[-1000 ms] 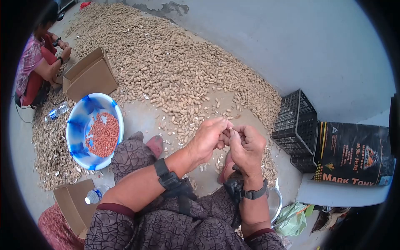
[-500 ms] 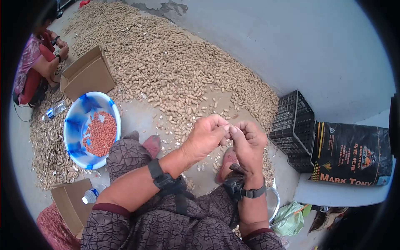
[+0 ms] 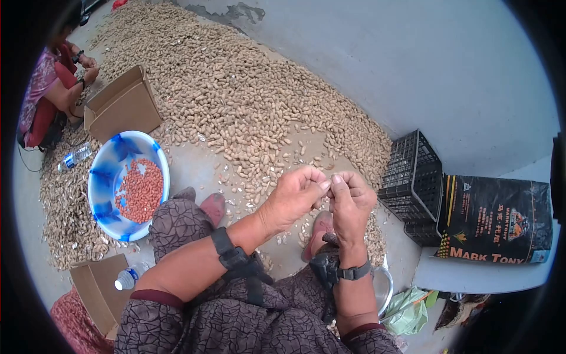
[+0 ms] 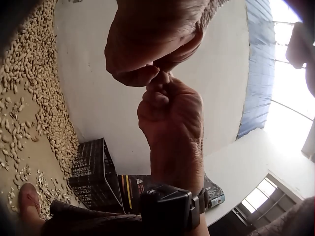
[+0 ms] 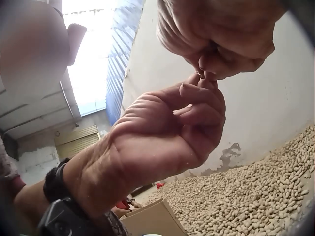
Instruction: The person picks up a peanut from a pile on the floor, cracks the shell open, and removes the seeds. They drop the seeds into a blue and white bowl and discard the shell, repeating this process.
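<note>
My left hand [image 3: 290, 198] and right hand [image 3: 352, 206] meet at the fingertips above the floor, thumbs and forefingers pinched together. In the right wrist view, a tiny pale thing [image 5: 201, 75] shows between the fingertips of the left hand [image 5: 162, 132] and right hand [image 5: 221, 34]; the fingers hide most of it. The left wrist view has the left hand [image 4: 155, 37] above the right hand [image 4: 172, 118], fingertips touching. Unshelled peanuts [image 3: 236, 94] lie heaped beyond the hands. Reddish kernels [image 3: 141, 192] lie in a blue and white basin [image 3: 101, 203] at the left.
Cardboard boxes [image 3: 127, 112] and water bottles [image 3: 131, 275] stand or lie around the basin. Another person [image 3: 50, 97] squats at the upper left. To the right are a black crate [image 3: 413, 177], a black printed bag [image 3: 498, 218], a metal bowl [image 3: 383, 289] and a green plastic bag [image 3: 407, 312].
The fingers have shifted slightly against each other, and the right thumb now points more upright. Both hands stay close together. The head view has shifted a little.
</note>
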The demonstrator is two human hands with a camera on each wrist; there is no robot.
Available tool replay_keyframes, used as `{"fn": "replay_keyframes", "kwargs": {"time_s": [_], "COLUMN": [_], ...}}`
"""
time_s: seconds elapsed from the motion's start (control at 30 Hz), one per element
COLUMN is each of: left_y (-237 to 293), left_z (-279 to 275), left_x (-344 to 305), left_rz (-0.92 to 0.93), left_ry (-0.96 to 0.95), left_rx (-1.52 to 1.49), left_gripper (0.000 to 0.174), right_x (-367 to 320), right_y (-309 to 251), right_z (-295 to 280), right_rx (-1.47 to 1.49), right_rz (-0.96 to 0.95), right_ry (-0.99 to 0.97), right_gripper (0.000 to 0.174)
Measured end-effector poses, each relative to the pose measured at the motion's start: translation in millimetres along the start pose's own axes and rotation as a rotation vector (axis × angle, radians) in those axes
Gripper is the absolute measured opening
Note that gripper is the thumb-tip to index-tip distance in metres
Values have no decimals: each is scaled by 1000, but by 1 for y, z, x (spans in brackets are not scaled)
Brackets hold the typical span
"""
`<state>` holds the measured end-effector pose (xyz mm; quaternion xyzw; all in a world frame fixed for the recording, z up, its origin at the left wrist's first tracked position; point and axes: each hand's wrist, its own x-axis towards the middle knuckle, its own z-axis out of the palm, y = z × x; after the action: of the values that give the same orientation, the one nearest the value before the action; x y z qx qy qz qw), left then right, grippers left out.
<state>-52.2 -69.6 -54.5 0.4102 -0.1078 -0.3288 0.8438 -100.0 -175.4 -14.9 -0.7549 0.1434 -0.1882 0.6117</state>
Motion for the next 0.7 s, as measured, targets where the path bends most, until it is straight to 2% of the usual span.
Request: {"fn": "replay_keyframes", "kwargs": {"time_s": [0.07, 0.23, 0.5, 0.53, 0.6, 0.67, 0.7], "left_y": [9, 8, 11, 11, 10, 8, 10], "left_z": [-2, -4, -8, -10, -13, -16, -15], "left_x": [0, 1, 2, 3, 4, 4, 3], "left_rz": [-31, -51, -135, -144, -171, -153, -122], "left_ry": [-57, -62, -35, -41, -40, -71, -76], "left_rx": [127, 113, 175, 142, 104, -22, 20], "left_gripper": [13, 14, 12, 11, 10, 10, 11], "right_x": [-2, -3, -5, -4, -3, -5, -4], "right_y": [-2, -1, 4, 4, 1, -5, -4], "right_z": [0, -3, -1, -1, 0, 1, 0], "right_rx": [15, -4, -305, -305, -377, -407, -425], "right_rz": [1, -20, -253, -242, -374, -353, -404], "right_ry": [5, -15, -55, -55, -61, -66, -83], "right_gripper": [11, 12, 7, 7, 4, 3, 2]}}
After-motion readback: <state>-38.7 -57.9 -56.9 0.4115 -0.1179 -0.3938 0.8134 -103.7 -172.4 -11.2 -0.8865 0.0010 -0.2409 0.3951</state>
